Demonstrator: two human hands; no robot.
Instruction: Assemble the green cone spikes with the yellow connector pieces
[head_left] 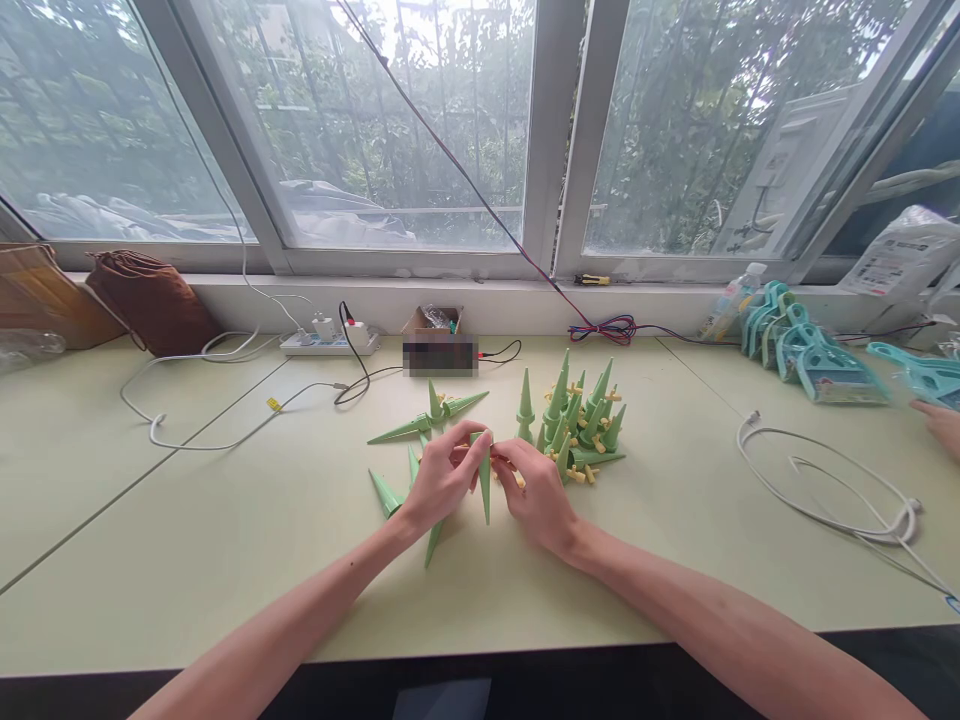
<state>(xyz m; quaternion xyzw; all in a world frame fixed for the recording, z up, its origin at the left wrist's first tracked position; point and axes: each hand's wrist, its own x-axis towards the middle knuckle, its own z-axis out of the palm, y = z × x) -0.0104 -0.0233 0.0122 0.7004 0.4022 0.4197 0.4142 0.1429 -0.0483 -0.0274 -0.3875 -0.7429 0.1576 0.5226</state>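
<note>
My left hand is closed around the wide end of a green watering spike, whose tip points down toward me. Close against it, my right hand has its fingers pinched together at the spike's top; whatever is between them is hidden. Loose green spikes lie beside and behind my left hand, some partly covered by it. Behind my right hand a dense group of green spikes with small yellow valves sits on the table, many tips upward.
Behind the spikes are a small cardboard box, a blurred dark device and a power strip. White cables cross the left; another cable coils right. Turquoise hangers stand far right, near another person's hand.
</note>
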